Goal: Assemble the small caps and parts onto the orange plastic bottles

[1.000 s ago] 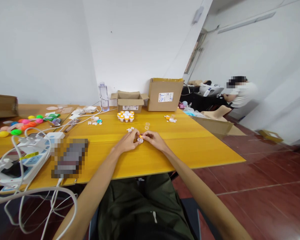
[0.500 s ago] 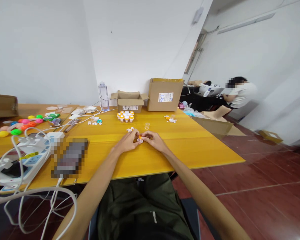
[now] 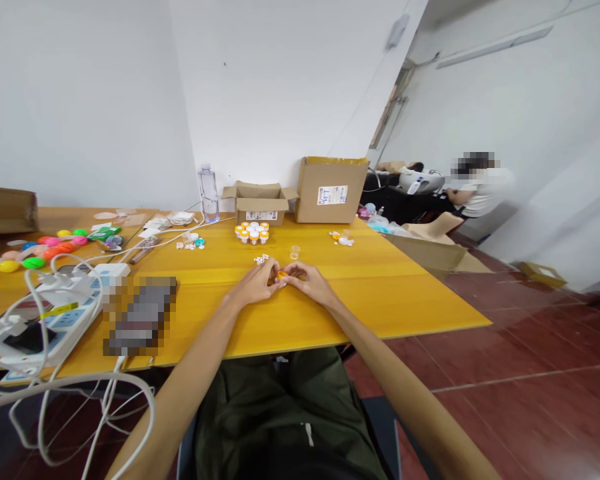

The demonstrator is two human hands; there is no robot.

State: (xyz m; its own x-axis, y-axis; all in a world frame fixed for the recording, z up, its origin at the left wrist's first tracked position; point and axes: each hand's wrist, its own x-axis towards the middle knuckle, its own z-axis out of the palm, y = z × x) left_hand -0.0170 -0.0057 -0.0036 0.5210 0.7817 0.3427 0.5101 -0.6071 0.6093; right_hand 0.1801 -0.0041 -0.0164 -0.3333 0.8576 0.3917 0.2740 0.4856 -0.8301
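Where hands (image 3: 283, 283) meet, labels unreadable.

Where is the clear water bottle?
The clear plastic water bottle stands at the far edge of the yellow table, by the white wall, just left of the small open cardboard box.

Cardboard boxes on the yellow table (image 3: 380, 293): two, one open box (image 3: 260, 202) and one taller box (image 3: 330, 189). Water bottle (image 3: 208, 193): one.
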